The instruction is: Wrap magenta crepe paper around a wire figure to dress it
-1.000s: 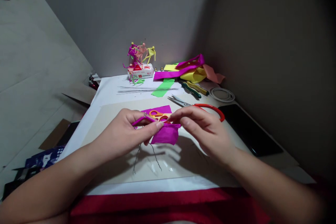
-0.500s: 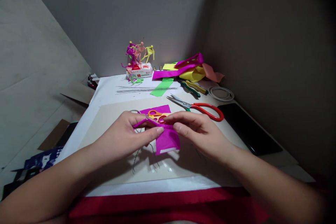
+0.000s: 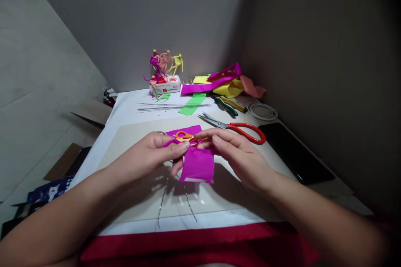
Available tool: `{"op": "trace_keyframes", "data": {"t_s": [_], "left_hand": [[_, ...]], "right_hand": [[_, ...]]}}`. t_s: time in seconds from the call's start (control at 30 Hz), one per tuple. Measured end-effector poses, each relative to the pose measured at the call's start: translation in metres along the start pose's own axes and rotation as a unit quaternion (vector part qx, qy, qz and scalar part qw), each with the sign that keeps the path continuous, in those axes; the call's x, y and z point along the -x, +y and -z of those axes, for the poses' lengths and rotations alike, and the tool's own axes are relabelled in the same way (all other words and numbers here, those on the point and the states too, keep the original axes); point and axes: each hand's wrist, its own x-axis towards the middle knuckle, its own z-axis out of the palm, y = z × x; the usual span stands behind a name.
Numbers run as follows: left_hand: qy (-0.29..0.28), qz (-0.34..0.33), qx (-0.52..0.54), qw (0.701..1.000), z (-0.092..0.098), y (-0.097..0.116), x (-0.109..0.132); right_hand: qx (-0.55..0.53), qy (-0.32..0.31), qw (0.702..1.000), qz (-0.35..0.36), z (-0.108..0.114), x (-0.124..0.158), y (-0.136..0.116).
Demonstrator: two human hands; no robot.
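My left hand pinches a small twisted-wire figure partly wrapped in magenta paper. Its looped end sticks up above my thumb, and two bare wire legs hang below my fingers. From the wrapped part a magenta crepe paper strip hangs down between my hands, its lower edge pale. At the strip's upper right is my right hand, fingers bent around that corner; part of its grip is hidden. Just behind my fingertips lie small scissors with orange and red handles, on another magenta paper piece.
Red-handled scissors, pliers, a white cable coil and a black phone lie to the right. Farther back are straight wires, coloured paper strips and a small box with several paper figures.
The wire figure has turned, so its legs hang longer and lower. The magenta strip now faces me more fully. My right thumb has lifted from the strip's upper edge.
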Motion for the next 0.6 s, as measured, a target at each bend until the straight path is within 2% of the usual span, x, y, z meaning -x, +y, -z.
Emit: {"op": "trace_keyframes", "data": {"t_s": [0.07, 0.1, 0.17, 0.23, 0.4, 0.6], "left_hand": [[-0.002, -0.001, 0.047, 0.999, 0.001, -0.001, 0.0], [0.001, -0.002, 0.061, 0.998, 0.001, 0.0, 0.0], [0.01, -0.003, 0.076, 0.997, 0.0, 0.0, 0.0], [0.022, -0.006, 0.076, 0.997, -0.002, 0.0, -0.001], [0.033, -0.016, 0.019, 0.999, -0.006, -0.001, -0.002], [0.06, -0.045, -0.058, 0.996, -0.012, 0.0, 0.0]], "right_hand": [[0.081, -0.02, 0.993, 0.083, 0.005, -0.001, 0.002], [0.145, -0.037, 0.979, 0.138, 0.007, -0.002, 0.003], [0.262, -0.068, 0.933, 0.238, 0.009, -0.003, 0.005], [0.323, -0.065, 0.895, 0.299, 0.008, -0.003, 0.009], [0.341, 0.029, 0.867, 0.362, 0.002, 0.0, 0.012], [0.341, 0.026, 0.863, 0.372, -0.001, 0.005, 0.001]]}}
